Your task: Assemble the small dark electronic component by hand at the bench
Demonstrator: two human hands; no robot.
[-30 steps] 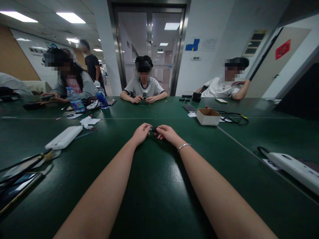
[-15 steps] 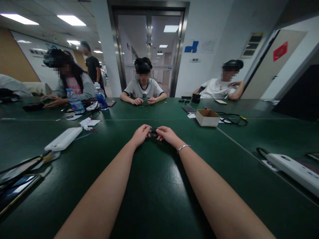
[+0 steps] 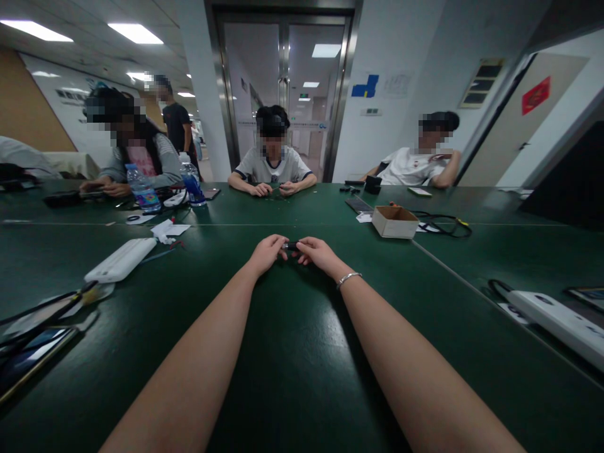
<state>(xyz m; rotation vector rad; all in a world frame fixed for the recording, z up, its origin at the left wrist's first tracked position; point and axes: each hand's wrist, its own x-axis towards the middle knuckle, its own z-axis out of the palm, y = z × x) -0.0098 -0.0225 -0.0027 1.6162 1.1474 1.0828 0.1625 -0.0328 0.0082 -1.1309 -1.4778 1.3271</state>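
Between my two hands, above the green table [image 3: 292, 352], is a small dark stick [image 3: 291, 246] with a lighter, silvery end on its left; it is too small to tell its kind. My left hand [image 3: 270, 254] pinches the silvery end between thumb and fingers. The black end is gripped by my right hand [image 3: 317, 254], thumb and index finger closed on it. Fingertips of both hands cover parts of the stick. A silver bracelet [image 3: 349, 279] circles my right wrist.
An open cardboard box [image 3: 394, 223] stands ahead to the right, with a black cable [image 3: 446, 228] behind it. White power strips [image 3: 121, 259] lie on both sides. Left are a phone [image 3: 35, 358] and water bottles [image 3: 143, 189]. A person [image 3: 272, 157] sits opposite; others sit either side.
My hands stay in nearly the same place, both still on the stick. The view has shifted very slightly. At the far left, a seated person's hands have moved a little.
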